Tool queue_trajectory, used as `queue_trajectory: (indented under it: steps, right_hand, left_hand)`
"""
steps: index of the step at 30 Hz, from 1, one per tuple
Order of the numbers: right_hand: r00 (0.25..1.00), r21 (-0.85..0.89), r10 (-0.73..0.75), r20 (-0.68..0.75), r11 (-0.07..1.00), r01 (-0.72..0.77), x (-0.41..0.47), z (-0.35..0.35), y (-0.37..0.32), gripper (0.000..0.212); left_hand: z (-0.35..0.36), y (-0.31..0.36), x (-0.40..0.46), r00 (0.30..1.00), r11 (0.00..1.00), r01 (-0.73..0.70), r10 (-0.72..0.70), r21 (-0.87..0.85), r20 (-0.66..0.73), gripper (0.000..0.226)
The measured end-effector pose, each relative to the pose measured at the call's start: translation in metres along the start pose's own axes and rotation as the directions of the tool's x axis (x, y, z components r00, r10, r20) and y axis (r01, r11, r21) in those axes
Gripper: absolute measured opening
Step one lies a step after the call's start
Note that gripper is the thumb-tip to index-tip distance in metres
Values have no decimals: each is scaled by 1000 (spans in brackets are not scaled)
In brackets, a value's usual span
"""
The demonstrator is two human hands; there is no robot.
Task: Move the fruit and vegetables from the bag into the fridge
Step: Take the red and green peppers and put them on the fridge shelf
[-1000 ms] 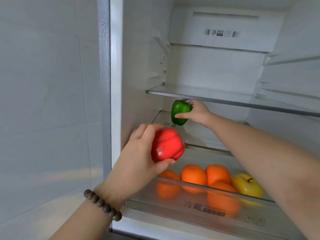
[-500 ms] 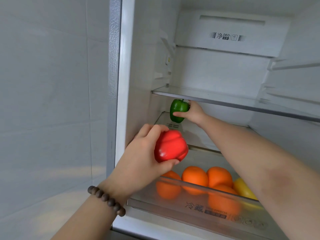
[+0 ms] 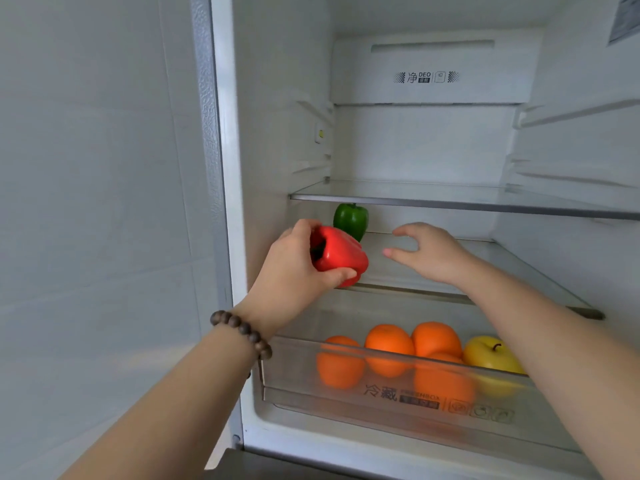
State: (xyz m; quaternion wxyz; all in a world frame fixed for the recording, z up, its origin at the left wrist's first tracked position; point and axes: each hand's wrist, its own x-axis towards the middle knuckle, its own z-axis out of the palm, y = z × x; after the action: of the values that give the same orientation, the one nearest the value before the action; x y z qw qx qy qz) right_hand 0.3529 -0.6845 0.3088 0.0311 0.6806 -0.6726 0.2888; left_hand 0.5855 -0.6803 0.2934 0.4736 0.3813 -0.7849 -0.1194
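A green bell pepper [image 3: 350,220] stands at the back left of the fridge's lower glass shelf [image 3: 491,268]. My left hand [image 3: 294,271] grips a red bell pepper [image 3: 337,254] at the shelf's front left edge, just in front of the green one. My right hand [image 3: 429,252] hovers over the shelf to the right of both peppers, fingers spread and holding nothing. No bag is in view.
A clear crisper drawer [image 3: 381,400] below the shelf holds several oranges [image 3: 389,341] and a yellow apple [image 3: 490,353]. An upper glass shelf [image 3: 450,199] sits just above the green pepper. A tiled wall [image 3: 97,202] borders the fridge on the left.
My right hand has let go of the green pepper and drawn back to the right. My left hand has carried the red pepper up and forward to the shelf edge.
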Motion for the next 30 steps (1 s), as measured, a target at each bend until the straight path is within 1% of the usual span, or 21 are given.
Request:
queue_trajectory:
  steps: [3,6,8,11,13,17,19,25,27,30]
  right_hand:
    - [997,-42,-41,69,998,44,-27,-7,-1,58]
    - [980,-84,-8,197,996,25,-38,-19,-1,50]
    - [977,-107,13,211,994,10,-43,-23,-1,47]
    - [982,-118,29,189,993,-7,-51,-17,2,43]
    - [988,-105,37,147,994,-22,-57,-10,6,37]
    - [996,-65,36,76,997,-31,-63,-6,9,29]
    - [998,-37,41,46,999,-40,-64,-4,10,27]
    - [999,-7,48,11,999,-48,-64,3,13,26]
    - [999,-2,42,5,999,-42,-64,4,13,26]
    - [999,10,41,-8,999,-41,-64,5,14,26]
  left_hand:
    - [3,5,14,1000,998,-6,6,59,10,78]
    - [5,7,28,998,997,42,-45,67,48,84]
    - [9,8,34,992,993,74,-83,89,99,84]
    - [18,5,40,978,984,113,-134,135,158,76]
    - [22,3,46,968,982,165,-180,96,173,76]
    - [31,-2,56,936,952,305,-305,27,176,86]
    - [36,-6,62,922,935,354,-349,4,168,84]
    - [52,-20,72,902,905,420,-408,-66,144,84]
    - [57,-24,75,891,893,445,-434,-64,132,81]
    - [63,-26,82,895,898,436,-427,-56,125,76]
